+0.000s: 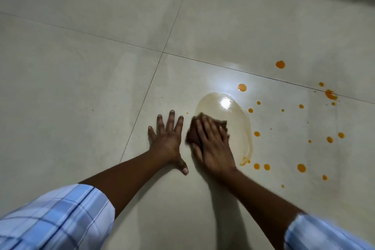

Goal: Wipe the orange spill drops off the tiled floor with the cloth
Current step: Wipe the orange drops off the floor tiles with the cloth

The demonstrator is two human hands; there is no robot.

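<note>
Flooring consists of large, glossy, pale cream tiles [81, 87] divided by thin dark grout lines [142, 99] that cross above the hands. A lamp glare [225, 102] reflects off the wet surface.

Spill: round orange drops [280, 64] of varying size are scattered over the right part of the floor, one smeared patch lying on a grout line at the far right. Nearer the centre lies a thin, near-clear oval film of liquid [241, 124], faintly yellow, with an orange trace at its lower edge.

Cloth [191, 136]: dark brown, soft and crumpled, lying on the tile at the left edge of the film, mostly covered by the right hand.

Right hand [213, 144]: palm down on the cloth, fingers extended and close together, pressing it to the floor. Outline is slightly blurred.

Left hand [167, 138]: flat on bare tile just beside the cloth, fingers and thumb spread wide, holding nothing.

Both forearms are bare below rolled sleeves [56, 219] of blue and white checked fabric.
</note>
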